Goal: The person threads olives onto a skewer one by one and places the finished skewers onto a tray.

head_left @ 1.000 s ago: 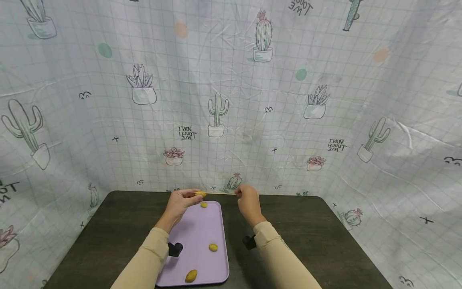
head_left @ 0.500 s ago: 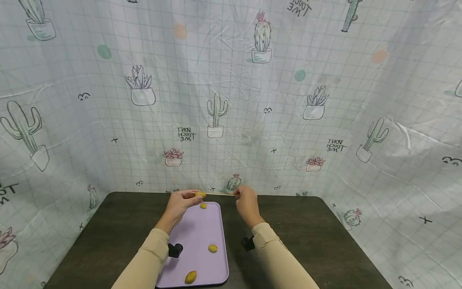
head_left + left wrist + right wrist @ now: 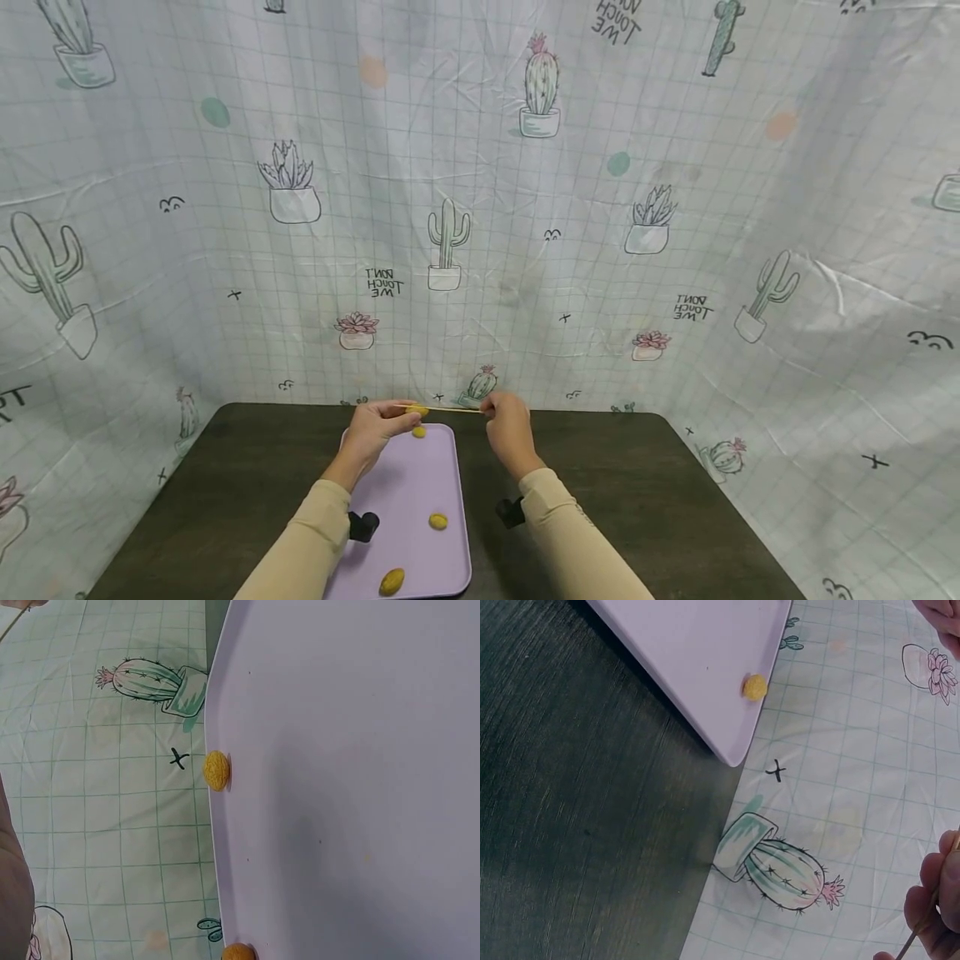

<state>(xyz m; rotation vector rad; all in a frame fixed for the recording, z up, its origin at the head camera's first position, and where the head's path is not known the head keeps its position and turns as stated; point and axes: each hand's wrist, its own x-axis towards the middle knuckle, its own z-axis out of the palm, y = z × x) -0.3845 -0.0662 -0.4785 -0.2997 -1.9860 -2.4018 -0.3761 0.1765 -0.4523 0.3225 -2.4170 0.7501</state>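
At the left, the left hand has a narrow grip, pinching a yellow oval piece between thumb and fingers, above the far end of the lilac tray. The piece sits on the right side of that grip, its long axis seemingly sideways, though fingers cover part of it. On the tray, from left to right, lie a near oval, a far oval and a middle oval. A thin stick runs almost level from the held piece rightward; whether it passes through or across the piece, I cannot tell. Its other end is pinched by the right hand, over the tabletop. The key relation, I judge, is the stick lining up with the piece, the left hand being nearer.
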